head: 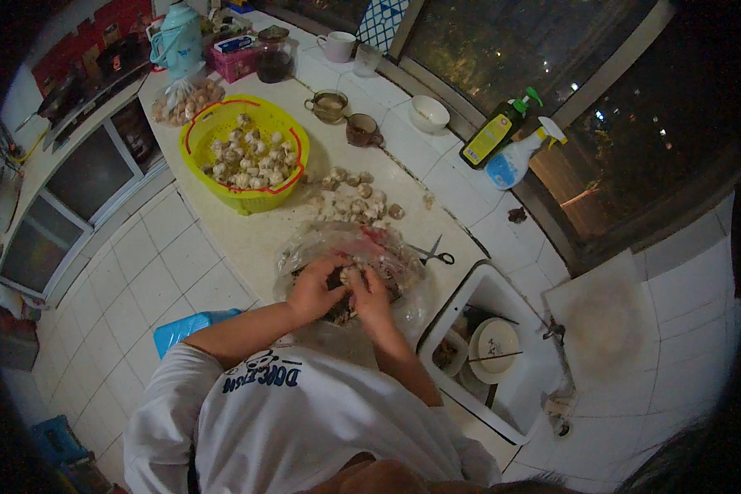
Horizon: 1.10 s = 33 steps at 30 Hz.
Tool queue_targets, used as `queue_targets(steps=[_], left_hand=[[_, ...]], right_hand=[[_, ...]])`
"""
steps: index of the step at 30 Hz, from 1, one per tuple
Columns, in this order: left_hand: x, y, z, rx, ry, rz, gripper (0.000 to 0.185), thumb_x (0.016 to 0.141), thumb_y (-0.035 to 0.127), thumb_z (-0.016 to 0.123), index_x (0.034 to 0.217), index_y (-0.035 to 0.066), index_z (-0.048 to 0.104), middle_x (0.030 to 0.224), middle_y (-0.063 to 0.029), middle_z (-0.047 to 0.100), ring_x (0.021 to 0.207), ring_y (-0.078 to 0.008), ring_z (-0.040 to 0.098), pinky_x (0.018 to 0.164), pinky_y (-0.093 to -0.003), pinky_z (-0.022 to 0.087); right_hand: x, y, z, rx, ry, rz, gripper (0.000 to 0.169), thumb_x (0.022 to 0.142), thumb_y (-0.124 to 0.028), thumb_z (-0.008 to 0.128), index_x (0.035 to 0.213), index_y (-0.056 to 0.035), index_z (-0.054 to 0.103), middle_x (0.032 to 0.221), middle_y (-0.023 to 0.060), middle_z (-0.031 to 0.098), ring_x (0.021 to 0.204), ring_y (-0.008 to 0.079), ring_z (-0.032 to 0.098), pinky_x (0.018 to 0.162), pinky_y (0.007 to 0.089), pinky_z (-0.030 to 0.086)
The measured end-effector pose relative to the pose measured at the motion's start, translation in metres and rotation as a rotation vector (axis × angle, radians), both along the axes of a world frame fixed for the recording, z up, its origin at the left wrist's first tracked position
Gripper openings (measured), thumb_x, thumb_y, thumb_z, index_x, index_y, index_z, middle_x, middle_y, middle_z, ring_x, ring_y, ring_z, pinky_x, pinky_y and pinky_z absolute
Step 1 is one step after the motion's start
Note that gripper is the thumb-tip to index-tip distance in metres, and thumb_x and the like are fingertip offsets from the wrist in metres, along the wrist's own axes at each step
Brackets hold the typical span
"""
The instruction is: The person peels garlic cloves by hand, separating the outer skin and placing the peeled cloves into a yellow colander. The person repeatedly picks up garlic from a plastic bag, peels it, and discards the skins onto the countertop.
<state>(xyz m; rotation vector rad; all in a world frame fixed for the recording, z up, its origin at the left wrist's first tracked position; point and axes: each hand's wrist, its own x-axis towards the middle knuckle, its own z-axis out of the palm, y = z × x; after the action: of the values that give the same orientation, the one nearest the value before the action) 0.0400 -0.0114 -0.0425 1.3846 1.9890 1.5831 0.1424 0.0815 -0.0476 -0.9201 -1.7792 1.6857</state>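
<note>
Both hands meet over an open clear plastic bag (290, 247) with red marks. A garlic bulb (347, 276) is held between the fingers of my left hand (317, 287) and my right hand (369, 293). Dark stems and dry scraps (346, 317) show inside the bag, partly hidden by my hands. Just beyond the bag, loose garlic bulbs (361, 200) lie heaped on the counter. A yellow plastic colander basket (247, 200) to the far left holds many more bulbs. Scissors (437, 254) with dark handles lie right of the bag, blades partly spread.
At right, a white sink (525, 407) contains bowls (497, 343) and chopsticks. Along the window ledge stand a spray bottle (512, 163), a green pump bottle (491, 136), a white bowl (429, 114) and brown glass cups (363, 131). A blue thermos (179, 43) stands far left.
</note>
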Motion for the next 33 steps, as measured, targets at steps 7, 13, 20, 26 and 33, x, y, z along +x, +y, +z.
queue_targets(steps=[7, 13, 20, 26, 33], left_hand=[[0.007, 0.002, 0.008, 0.045, 0.067, 0.045, 0.042, 0.065, 0.004, 0.07, 0.103, 0.007, 0.055, 0.094, -0.0134, 0.055, 0.091, -0.0308, 0.054, 0.078, -0.0361, 0.045], [0.01, 0.001, 0.003, -0.038, -0.12, 0.006, 0.041, 0.061, 0.003, 0.07, 0.1, 0.007, 0.055, 0.098, -0.0138, 0.055, 0.093, -0.0321, 0.053, 0.081, -0.0364, 0.044], [0.011, -0.003, -0.001, 0.036, -0.237, -0.067, 0.042, 0.064, -0.004, 0.068, 0.101, 0.005, 0.052, 0.099, -0.0096, 0.055, 0.092, -0.0215, 0.055, 0.079, -0.0299, 0.045], [-0.001, 0.006, -0.029, 0.2, -0.465, -0.169, 0.045, 0.068, -0.01, 0.062, 0.108, 0.005, 0.047, 0.104, -0.0082, 0.053, 0.098, -0.0177, 0.054, 0.083, -0.0286, 0.045], [0.001, 0.001, 0.004, 0.093, -0.051, -0.098, 0.053, 0.068, -0.007, 0.065, 0.115, 0.006, 0.046, 0.113, -0.0118, 0.051, 0.1, -0.0236, 0.053, 0.088, -0.0335, 0.043]], right_hand=[[-0.002, -0.015, -0.007, 0.05, 0.063, -0.035, 0.039, 0.087, -0.026, 0.058, 0.11, 0.0043, 0.052, 0.092, 0.0079, 0.061, 0.082, 0.0146, 0.055, 0.074, 0.0271, 0.044], [-0.005, -0.019, -0.01, -0.032, 0.147, -0.132, 0.034, 0.088, -0.028, 0.056, 0.101, 0.0037, 0.058, 0.087, 0.0051, 0.061, 0.078, 0.0131, 0.054, 0.069, 0.0262, 0.044], [0.0, -0.014, -0.002, -0.18, 0.069, -0.212, 0.03, 0.089, -0.029, 0.053, 0.093, -0.0005, 0.061, 0.081, 0.0027, 0.059, 0.069, 0.0103, 0.051, 0.06, 0.0243, 0.042], [0.002, 0.002, -0.017, -0.27, 0.114, -0.212, 0.025, 0.09, -0.026, 0.052, 0.099, -0.0033, 0.059, 0.079, 0.0004, 0.058, 0.063, 0.0076, 0.049, 0.054, 0.0223, 0.04], [0.001, -0.008, 0.007, 0.187, 0.094, 0.001, 0.029, 0.087, -0.025, 0.058, 0.104, -0.0007, 0.058, 0.087, 0.0061, 0.061, 0.075, 0.013, 0.055, 0.069, 0.0267, 0.046]])
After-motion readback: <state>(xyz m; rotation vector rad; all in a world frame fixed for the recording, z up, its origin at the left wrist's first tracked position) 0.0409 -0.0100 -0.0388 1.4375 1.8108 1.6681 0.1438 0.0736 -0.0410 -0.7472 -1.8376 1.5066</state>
